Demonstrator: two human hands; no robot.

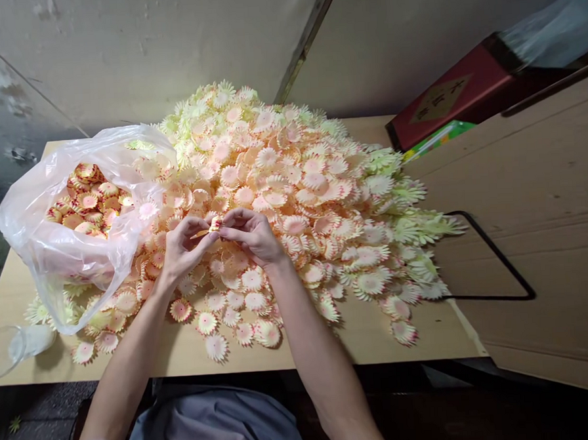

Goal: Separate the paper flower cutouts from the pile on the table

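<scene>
My left hand point(184, 245) and my right hand point(253, 235) meet over the middle of a big heap of paper flowers point(292, 181), pink, cream and pale green. Both hands pinch one small flower piece point(214, 225) between fingertips. The heap covers most of the wooden table point(369, 341). Loose flowers lie scattered toward the table's front edge, below my hands.
A clear plastic bag point(53, 246) holding orange and pink flowers sits at the left. A clear glass jar point(8, 350) lies at the front left corner. A wooden board point(544, 200) with a black handle leans at the right, a red box point(445, 100) behind it.
</scene>
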